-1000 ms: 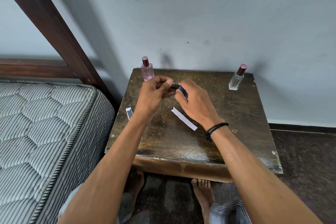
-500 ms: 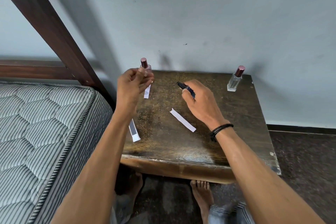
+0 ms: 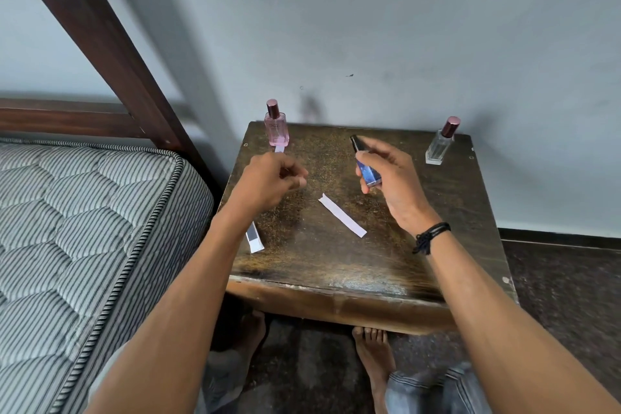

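My right hand (image 3: 393, 185) grips a small blue spray bottle (image 3: 368, 171) with a black cap, held tilted above the middle of the dark wooden table (image 3: 336, 296). My left hand (image 3: 268, 183) hovers low over the table's left part with loosely curled fingers and nothing seen in it; it is blurred. A pink perfume bottle (image 3: 276, 129) stands at the back left, with a short white paper strip (image 3: 279, 148) lying right in front of it. A clear bottle (image 3: 438, 148) with a dark red cap stands at the back right.
A long white paper strip (image 3: 342, 216) lies mid-table between my hands. Another strip (image 3: 254, 240) lies at the left edge, partly under my left forearm. A striped mattress (image 3: 84, 228) and dark bed frame (image 3: 100, 37) stand to the left. The wall is directly behind the table.
My left hand carried a paper strip to the pink bottle, left it in front of it, and drew back. My right hand raised and tilted the blue bottle.
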`<state>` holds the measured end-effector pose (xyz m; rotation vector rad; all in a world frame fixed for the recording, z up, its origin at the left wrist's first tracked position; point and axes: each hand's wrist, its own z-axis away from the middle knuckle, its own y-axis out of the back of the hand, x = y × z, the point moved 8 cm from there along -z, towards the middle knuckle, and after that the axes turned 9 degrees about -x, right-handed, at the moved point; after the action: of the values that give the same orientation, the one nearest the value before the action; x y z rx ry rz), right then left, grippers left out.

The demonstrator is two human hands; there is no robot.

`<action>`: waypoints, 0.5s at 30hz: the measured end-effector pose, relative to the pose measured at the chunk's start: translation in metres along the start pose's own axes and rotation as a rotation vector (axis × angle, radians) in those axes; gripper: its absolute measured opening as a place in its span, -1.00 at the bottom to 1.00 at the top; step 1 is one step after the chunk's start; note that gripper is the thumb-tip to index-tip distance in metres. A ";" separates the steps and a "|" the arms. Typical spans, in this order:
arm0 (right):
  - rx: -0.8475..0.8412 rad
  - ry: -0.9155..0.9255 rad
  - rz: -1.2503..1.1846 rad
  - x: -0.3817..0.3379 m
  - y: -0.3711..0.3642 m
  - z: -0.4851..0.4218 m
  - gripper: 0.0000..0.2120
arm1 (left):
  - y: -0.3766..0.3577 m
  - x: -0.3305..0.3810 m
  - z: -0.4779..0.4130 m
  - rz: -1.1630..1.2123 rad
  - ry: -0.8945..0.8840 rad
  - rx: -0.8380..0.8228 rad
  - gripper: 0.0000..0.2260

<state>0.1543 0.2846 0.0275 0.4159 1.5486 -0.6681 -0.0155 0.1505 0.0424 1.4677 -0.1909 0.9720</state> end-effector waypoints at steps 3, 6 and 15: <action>-0.047 0.035 0.040 -0.002 0.005 0.006 -0.61 | -0.006 -0.002 0.005 -0.047 0.007 -0.058 -0.89; -0.091 0.051 0.032 -0.004 0.007 0.010 -0.57 | -0.010 -0.005 0.006 -0.101 0.028 -0.088 -0.87; -0.148 0.036 0.141 -0.006 0.002 0.016 -0.63 | -0.009 -0.003 0.006 -0.100 0.011 -0.121 -0.80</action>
<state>0.1681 0.2766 0.0332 0.4230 1.5756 -0.4361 -0.0092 0.1454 0.0347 1.3481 -0.1640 0.8723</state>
